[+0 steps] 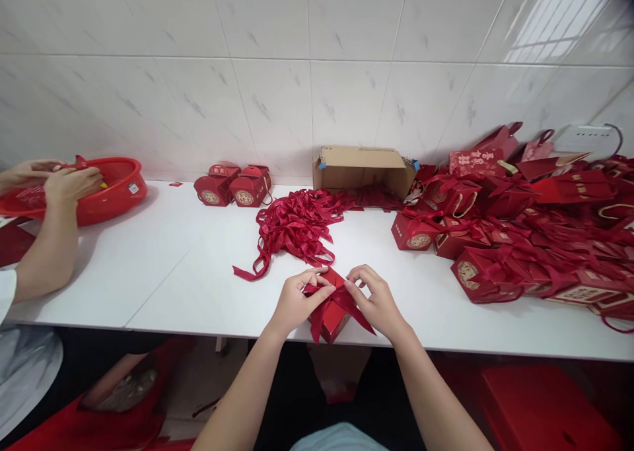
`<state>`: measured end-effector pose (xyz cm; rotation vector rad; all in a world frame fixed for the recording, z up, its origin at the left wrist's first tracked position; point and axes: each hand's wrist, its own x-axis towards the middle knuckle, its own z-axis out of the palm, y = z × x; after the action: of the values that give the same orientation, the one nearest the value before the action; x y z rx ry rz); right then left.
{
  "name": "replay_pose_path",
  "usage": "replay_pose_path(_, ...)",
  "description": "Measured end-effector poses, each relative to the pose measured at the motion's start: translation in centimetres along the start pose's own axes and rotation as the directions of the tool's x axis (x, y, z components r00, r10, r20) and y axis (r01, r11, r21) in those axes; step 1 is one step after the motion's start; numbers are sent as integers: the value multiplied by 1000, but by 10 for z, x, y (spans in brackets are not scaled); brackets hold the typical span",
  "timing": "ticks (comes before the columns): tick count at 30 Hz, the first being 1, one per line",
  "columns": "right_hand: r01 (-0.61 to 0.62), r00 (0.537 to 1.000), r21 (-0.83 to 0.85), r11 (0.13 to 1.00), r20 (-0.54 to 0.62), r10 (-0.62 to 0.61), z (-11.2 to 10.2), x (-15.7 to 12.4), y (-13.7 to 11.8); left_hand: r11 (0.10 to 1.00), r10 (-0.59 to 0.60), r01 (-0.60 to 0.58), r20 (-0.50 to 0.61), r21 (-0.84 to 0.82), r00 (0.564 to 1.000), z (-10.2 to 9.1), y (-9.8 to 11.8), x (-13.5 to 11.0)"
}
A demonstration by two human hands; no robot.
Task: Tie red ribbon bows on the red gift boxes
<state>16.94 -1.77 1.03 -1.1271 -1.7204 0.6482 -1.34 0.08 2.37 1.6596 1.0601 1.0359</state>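
"While the left hand (pixel 300 299) and right hand (pixel 375 299) pinched the dark-red satin ribbon (pixel 341 299), where was the small red cardboard box (pixel 335 321)?"
"On the white counter (pixel 173 240), between and just below their fingers (pixel 321 296)."

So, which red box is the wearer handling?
The box at the front edge of the table, its ribbon held by the left hand and right hand; the pair of boxes by the wall and the pile at right touch neither.
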Motion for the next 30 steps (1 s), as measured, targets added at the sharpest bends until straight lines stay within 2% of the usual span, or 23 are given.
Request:
replay_pose_path(11, -3, 992, -45, 999, -123, -3, 3, 2, 6, 999, -6, 4, -34, -40, 999, 3, -6, -4)
replay_pose_path(16, -16, 986, -68, 998, -168, 4, 3, 0, 8, 999, -3, 3, -6, -44, 1000, 1, -8, -4)
replay_pose_path(23, 7, 990, -32, 999, -138, -11, 3, -4, 6, 999, -2, 6, 66, -49, 998, -3, -6, -4)
replay_pose_path(30, 2, 991, -16, 1000, -135, -4, 3, -3, 5, 999, -29, 29, 5, -20, 1000, 4, 0, -5)
